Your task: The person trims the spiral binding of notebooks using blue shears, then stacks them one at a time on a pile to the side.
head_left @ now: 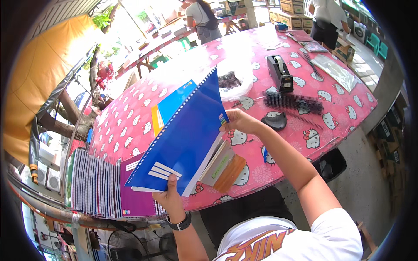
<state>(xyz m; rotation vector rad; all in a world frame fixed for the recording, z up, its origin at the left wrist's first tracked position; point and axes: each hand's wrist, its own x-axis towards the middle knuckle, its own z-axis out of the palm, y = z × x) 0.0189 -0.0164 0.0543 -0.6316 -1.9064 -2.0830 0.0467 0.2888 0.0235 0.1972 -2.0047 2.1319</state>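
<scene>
A blue spiral-bound notebook is held tilted above the table's front part, its coil along the upper left edge. My left hand grips its lower edge, thumb on the cover beside white label lines. At the right edge, my right hand pinches the cover near the corner. Under it and to the left lies a purple notebook, next to a long row of spiral notebooks. Behind the held one, a lighter blue notebook rests on the table. A wooden block with a grey top sits partly hidden at its right.
On the pink patterned table are a black tape dispenser, black binding coils, a black rounded object, a blue pen and a plastic bag holding dark coils. Two people stand farther back.
</scene>
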